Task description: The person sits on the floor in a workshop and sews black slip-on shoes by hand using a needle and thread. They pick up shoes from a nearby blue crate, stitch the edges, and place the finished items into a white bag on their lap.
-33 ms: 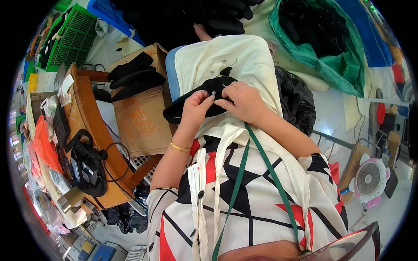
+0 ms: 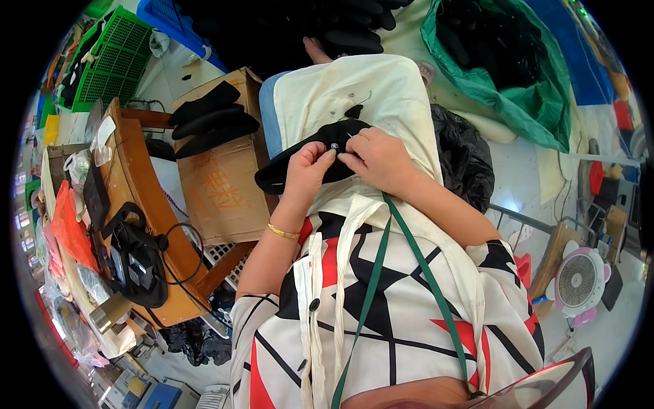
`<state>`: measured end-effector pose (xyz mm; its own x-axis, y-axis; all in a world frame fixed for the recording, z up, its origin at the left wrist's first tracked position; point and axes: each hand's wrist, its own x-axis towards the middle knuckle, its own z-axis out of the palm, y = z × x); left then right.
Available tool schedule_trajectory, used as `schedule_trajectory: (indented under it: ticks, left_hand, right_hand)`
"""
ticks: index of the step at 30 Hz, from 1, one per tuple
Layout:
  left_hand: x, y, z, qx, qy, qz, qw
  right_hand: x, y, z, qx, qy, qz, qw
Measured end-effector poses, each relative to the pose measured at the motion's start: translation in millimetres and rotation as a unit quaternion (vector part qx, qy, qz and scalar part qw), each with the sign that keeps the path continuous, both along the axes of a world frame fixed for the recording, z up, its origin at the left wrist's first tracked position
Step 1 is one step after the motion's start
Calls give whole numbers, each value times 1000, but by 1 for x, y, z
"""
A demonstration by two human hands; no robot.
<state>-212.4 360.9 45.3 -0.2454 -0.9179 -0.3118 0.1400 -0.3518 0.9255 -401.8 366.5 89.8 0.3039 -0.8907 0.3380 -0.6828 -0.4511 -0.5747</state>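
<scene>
Left: three black pieces overlapping on a cardboard box; leave undisturbed. Centre: black fabric piece slanted across the pale cloth over the lap, beneath both hands. Left hand: thumb and forefinger closed in a pinch on the fabric, just beside a small shiny fitting. Anchor this side firmly; avoid creasing. Right hand: fingers curled, thumb reaching toward the left thumb, thin bright sliver at the fingertips, kind unclear. Cannot tell exact grip. Make small, controlled movements; maintain a clear sightline to the fitting. Far right: black plastic bag beside the lap; avoid snagging with the elbow.
</scene>
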Motion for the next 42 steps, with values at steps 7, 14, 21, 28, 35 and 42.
schedule_trajectory:
  ticks: [7, 14, 21, 28, 35, 42]
  left_hand:
    - [-2, 6, -5, 33, 61, 5, 998]
    - [2, -9, 9, 111, 82, 55, 989]
    - [-23, -9, 24, 77, -27, 83, 993]
    - [-47, -29, 62, -133, -105, 64, 983]
    - [-39, -41, 31, -76, -125, -21, 989]
    - [-54, -47, 27, -91, -147, -129, 976]
  right_hand:
    - [-7, 8, -1, 262, -206, -33, 942]
    - [-40, -1, -27, 235, -340, -183, 892]
    - [-43, -2, -33, 405, -174, -71, 895]
    - [-133, -43, -14, 308, -465, -256, 789]
    - [-277, -75, 15, 111, -651, -340, 670]
    - [-120, -25, -17, 346, -505, -105, 783]
